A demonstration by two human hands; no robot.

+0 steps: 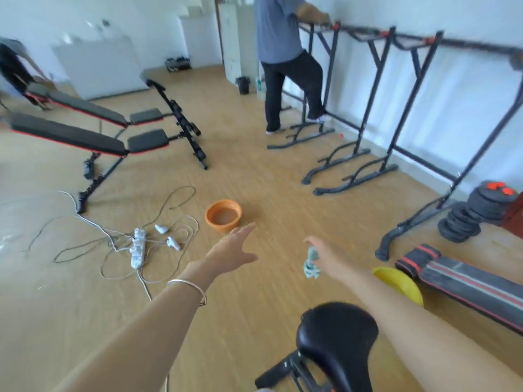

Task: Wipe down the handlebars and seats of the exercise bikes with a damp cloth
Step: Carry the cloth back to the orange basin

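A black bike seat [336,332] sits at the bottom of the view, just under my right forearm. My right hand [321,251] is stretched forward above the floor and pinches a small light green cloth [311,263] that hangs down from its fingers. My left hand [233,247] reaches out with straight fingers, holding nothing, just short of an orange basin [223,215] standing on the wooden floor. No handlebars are in view.
A power strip [137,247] with tangled cables lies left. Two black benches [85,137] stand at the far left. Pull-up frames [368,114] line the right wall, where a person [285,60] stands. Weight plates [467,219], a yellow dish [399,284] and a padded board [467,284] lie right.
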